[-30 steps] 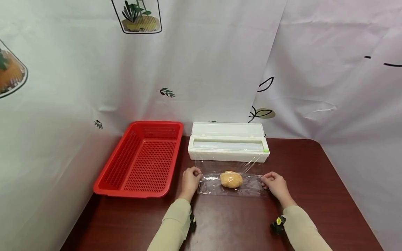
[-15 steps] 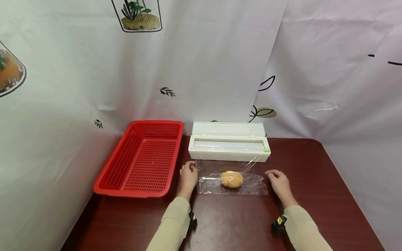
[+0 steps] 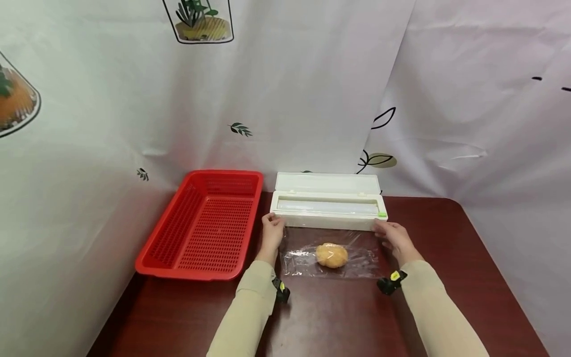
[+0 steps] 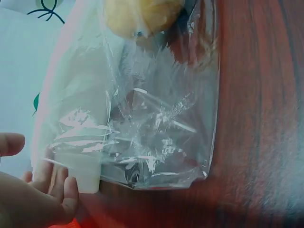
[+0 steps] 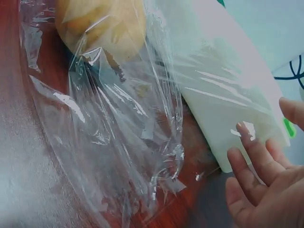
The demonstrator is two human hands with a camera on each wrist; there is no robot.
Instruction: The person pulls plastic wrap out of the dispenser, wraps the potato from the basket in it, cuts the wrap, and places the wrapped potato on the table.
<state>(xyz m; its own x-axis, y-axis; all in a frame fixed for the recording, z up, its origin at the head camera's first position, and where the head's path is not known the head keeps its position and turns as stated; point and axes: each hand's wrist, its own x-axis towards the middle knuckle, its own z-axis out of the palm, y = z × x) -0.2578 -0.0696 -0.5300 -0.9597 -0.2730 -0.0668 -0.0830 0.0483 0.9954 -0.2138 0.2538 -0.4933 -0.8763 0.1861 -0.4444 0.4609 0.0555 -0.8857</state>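
A white cling film dispenser point(image 3: 330, 222) stands at the back of the table with its lid raised and a roll inside. Clear cling film point(image 3: 299, 263) runs from it toward the front and covers a yellow, rounded food item point(image 3: 331, 256), whose exact kind I cannot tell. My left hand point(image 3: 272, 233) is at the dispenser's front left corner. In the left wrist view its thumb and fingers point(image 4: 70, 192) are apart, the fingers at the film's edge. My right hand point(image 3: 396, 238) is at the front right corner. Its spread fingertips point(image 5: 247, 130) are at the film in the right wrist view.
To the left of the dispenser lies a red perforated plastic basket point(image 3: 214, 233). A green slider point(image 3: 382, 214) sits at the dispenser's right end. Behind the dark red wooden table point(image 3: 330, 317) hangs a patterned white cloth point(image 3: 312, 99).
Both hands have left the film's front part beside the food item and moved back to the dispenser's front corners. The food item and the dispenser have stayed in place.
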